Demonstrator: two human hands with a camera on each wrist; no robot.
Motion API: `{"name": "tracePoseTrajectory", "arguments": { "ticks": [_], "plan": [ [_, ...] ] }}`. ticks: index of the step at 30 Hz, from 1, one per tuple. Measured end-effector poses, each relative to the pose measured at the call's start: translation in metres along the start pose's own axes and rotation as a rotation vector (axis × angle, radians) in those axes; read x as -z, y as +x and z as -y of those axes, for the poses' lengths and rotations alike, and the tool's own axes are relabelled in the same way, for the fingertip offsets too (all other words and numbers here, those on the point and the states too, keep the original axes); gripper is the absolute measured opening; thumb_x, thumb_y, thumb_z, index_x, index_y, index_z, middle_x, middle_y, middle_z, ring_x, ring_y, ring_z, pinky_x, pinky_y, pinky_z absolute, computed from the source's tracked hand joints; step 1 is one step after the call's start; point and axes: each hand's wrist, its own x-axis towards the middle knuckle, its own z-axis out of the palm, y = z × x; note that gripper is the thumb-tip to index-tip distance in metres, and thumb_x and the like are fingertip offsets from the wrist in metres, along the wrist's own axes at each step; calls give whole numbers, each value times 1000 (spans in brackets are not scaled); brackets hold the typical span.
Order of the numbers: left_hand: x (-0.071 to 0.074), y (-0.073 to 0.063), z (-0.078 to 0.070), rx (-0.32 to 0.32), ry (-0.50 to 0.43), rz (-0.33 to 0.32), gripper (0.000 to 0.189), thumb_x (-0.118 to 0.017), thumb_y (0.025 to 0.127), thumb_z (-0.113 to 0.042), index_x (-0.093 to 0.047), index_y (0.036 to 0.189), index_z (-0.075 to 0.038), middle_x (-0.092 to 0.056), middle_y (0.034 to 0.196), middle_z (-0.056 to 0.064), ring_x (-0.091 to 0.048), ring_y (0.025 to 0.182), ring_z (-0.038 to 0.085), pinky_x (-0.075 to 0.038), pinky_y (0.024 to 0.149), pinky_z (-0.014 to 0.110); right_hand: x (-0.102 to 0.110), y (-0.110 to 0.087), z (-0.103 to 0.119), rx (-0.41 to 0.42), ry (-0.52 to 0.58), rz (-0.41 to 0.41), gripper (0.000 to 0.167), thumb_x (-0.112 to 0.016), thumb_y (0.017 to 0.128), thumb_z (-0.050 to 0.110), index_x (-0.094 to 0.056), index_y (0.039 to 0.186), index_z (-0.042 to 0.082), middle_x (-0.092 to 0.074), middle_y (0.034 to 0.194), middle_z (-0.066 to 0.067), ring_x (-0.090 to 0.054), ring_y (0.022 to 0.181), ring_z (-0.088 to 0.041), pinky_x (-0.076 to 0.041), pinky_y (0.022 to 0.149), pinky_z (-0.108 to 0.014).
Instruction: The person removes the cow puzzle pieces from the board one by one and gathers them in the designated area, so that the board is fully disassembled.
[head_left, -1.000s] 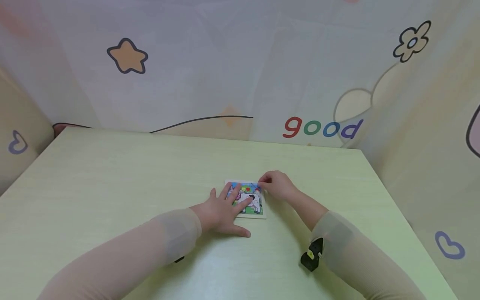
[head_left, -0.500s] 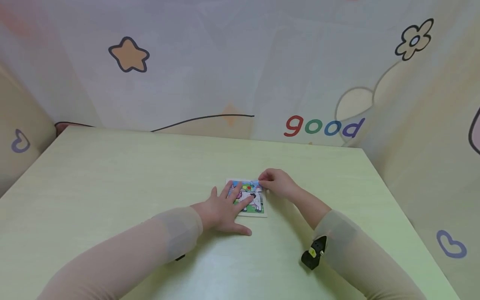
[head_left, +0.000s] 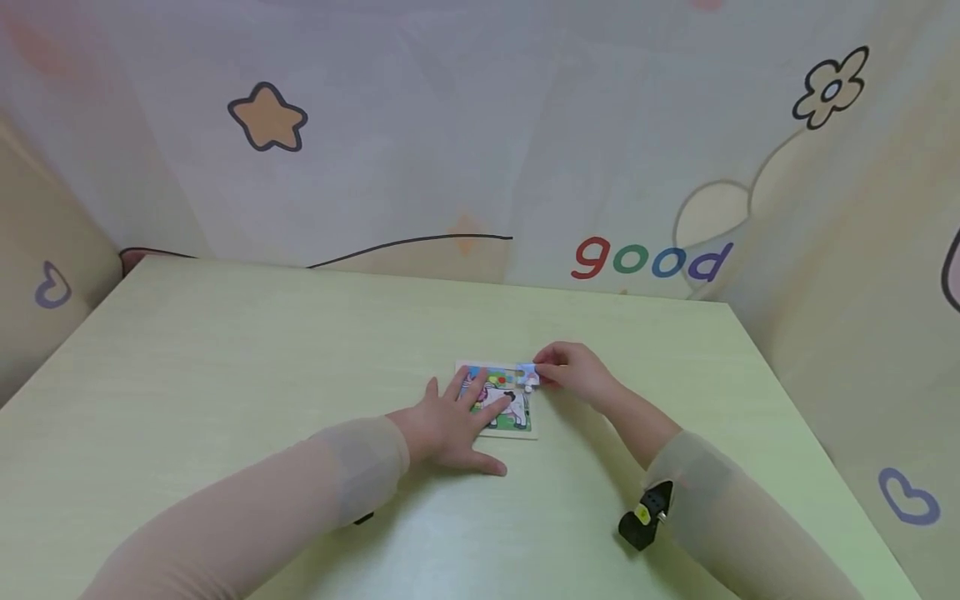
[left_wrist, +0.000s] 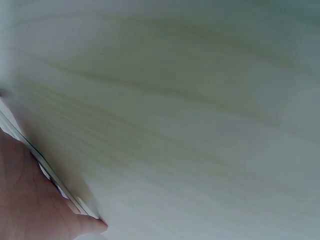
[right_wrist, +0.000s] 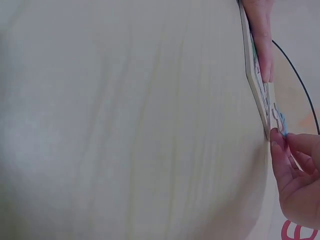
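Observation:
A small square jigsaw puzzle with a cow picture and a pale frame lies on the table. My left hand rests spread across its left part, fingers straight and apart, hiding some of the picture. Between thumb and fingertips my right hand pinches a light blue jigsaw piece, held tilted over the top right corner. From the right wrist view, the jigsaw piece stands up above the frame's end in the pinch. The left wrist view shows the left palm against the puzzle's edge.
The pale yellow-green table extends around both arms. A printed cloth backdrop with a star, a flower and the word "good" rises behind and beside it. A black wrist camera hangs at the right sleeve.
My right hand has lifted the corner piece out of the picture and drawn it slightly right, leaving a gap at the top right. The left hand stays spread on the puzzle.

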Motion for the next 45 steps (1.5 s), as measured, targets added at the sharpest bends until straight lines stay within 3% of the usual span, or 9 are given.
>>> {"name": "tracePoseTrajectory", "arguments": {
  "ticks": [15, 32, 45],
  "plan": [
    [-1, 0, -3, -7, -6, -2, 91, -35, 76, -82, -9, 150, -35, 7, 156, 7, 5, 140, 36, -12, 104, 62, 11, -7, -15, -45, 24, -20, 21, -59, 93, 14, -61, 111, 2, -60, 101, -12, -56, 85, -21, -50, 79, -27],
    [5, -3, -5, -8, 9, -20, 90, -36, 77, -80, -9, 150, -34, 6, 156, 8, 3, 141, 35, -14, 105, 61, 31, -14, -26, -29, 18, -30, 24, -58, 93, 15, -59, 112, 0, -60, 102, -13, -56, 84, -20, -50, 78, -27],
    [2, -6, -2, 2, 0, -18, 89, -36, 78, -80, -10, 150, -34, 5, 156, 8, 3, 140, 35, -13, 105, 61, 41, -17, -38, -23, 94, -30, 26, -57, 93, 11, -57, 113, -5, -60, 100, -15, -57, 83, -19, -51, 76, -26]
  ]
}}
